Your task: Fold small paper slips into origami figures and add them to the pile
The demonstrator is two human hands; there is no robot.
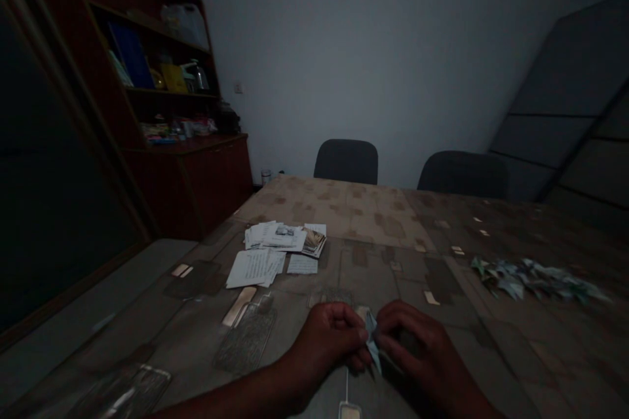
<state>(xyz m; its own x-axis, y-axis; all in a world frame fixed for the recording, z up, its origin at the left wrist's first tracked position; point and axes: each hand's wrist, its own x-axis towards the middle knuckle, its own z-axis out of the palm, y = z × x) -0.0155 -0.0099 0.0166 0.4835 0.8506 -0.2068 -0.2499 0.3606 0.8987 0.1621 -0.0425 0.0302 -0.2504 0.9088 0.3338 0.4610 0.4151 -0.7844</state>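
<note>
Between my two hands, low over the near part of the table, is a small folded piece of pale paper (pixel 372 342). My left hand (pixel 339 335) pinches its left side between thumb and fingers. On the other side, my right hand (pixel 410 335) has its fingertips closed on the paper's right edge. The paper stands roughly upright, with a narrow point hanging down. Its exact folded shape is too dim to make out. Farther off to the left lie loose printed paper sheets (pixel 250 268) and a stack of paper pieces (pixel 281 236). A row of folded paper pieces (pixel 535 279) lies at the right.
A patterned cloth covers the table (pixel 339 196). Behind it stand two dark chairs, one chair (pixel 346 160) near the middle and another chair (pixel 462 172) farther right. A reddish cabinet (pixel 211 177) with loaded shelves is at the left. The room is dim.
</note>
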